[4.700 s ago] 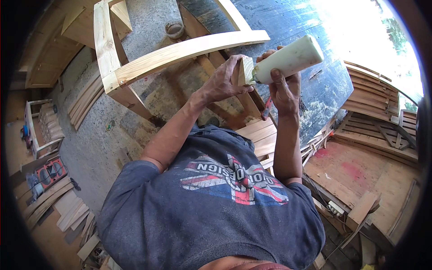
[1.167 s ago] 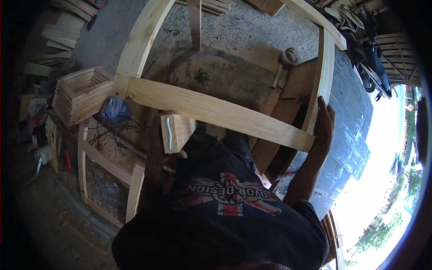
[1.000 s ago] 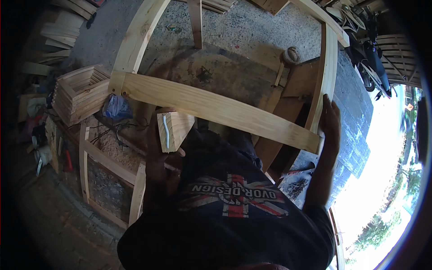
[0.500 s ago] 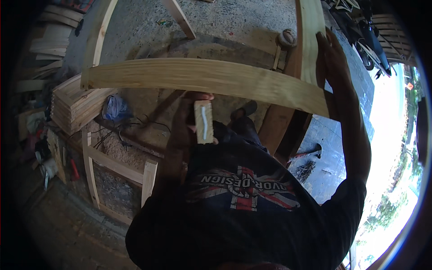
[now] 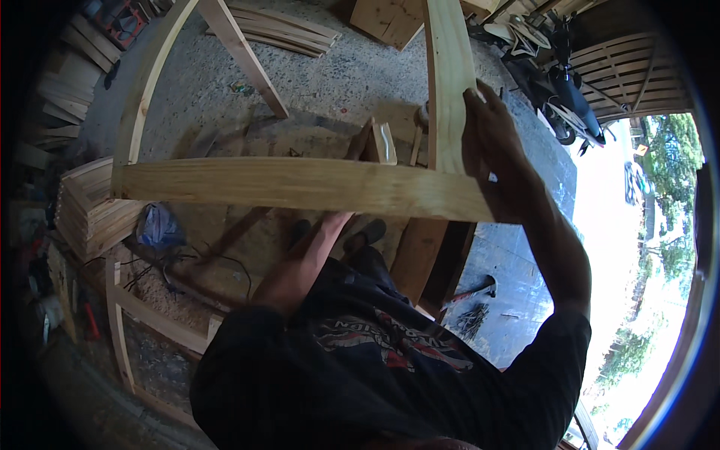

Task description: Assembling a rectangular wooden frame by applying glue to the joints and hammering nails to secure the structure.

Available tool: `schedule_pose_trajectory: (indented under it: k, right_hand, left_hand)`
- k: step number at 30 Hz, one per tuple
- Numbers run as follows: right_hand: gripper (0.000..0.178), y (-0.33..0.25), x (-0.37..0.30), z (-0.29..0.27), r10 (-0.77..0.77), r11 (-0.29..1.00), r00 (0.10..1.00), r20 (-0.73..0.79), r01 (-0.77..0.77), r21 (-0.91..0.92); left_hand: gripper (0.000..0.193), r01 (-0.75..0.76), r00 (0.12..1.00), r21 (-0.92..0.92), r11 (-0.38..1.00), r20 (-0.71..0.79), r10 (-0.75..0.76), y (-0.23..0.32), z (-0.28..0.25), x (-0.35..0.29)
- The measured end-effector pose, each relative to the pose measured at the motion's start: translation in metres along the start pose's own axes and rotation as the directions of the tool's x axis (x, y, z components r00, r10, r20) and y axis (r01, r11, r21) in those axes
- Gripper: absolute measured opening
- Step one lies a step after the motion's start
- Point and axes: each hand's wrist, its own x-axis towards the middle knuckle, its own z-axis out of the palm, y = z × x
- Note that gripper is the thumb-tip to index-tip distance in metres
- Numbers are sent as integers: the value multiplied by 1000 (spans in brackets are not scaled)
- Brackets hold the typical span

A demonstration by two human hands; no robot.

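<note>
Beyond rail (image 5: 285, 182) edge, left hand (image 5: 361, 142) holds block (image 5: 384, 147), room leftward.

Frame rail (image 5: 285, 182): pale yellow, grain streaked lengthwise.
Block (image 5: 379, 148): light tan; I read one white streak (image 5: 388, 141) on its end.
Shirt (image 5: 450, 397): near-black; red and greyish-white print, its pattern uncertain to me in shade.
Tabletop (image 5: 525, 259): blue-grey, whitish patches.
Hammer (image 5: 466, 292): reddish handle, dark head.
Bag (image 5: 158, 227): muted blue-violet.
Floor (image 5: 352, 79): speckled grey.

The wooden frame (image 5: 300, 182) is in front; at right, the hammer (image 5: 472, 291) lies on the table (image 5: 536, 225); at left, the bag (image 5: 158, 226).
</note>
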Motion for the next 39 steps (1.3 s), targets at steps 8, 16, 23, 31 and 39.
schedule_pose_trajectory:
  k: [8,16,23,31,39]
  right_hand:
    - [48,9,-22,-21,55,998,998,-5,-54,18]
    - [44,23,-26,-48,163,985,986,14,-164,49]
    - [45,45,-18,-66,153,982,986,-72,-160,-101]
    - [46,51,-15,-76,146,967,980,-137,-170,-188]
    - [46,56,-13,-83,179,924,969,-169,-225,-311]
  left_hand:
    - [95,-141,983,-48,989,-125,134,-27,61,120]
    - [93,-137,990,-145,980,22,141,-69,100,157]
    - [94,-224,973,-94,970,41,228,-81,122,172]
    - [94,-242,968,61,968,81,237,-87,135,173]
    - [96,-233,971,20,972,63,231,-97,156,169]
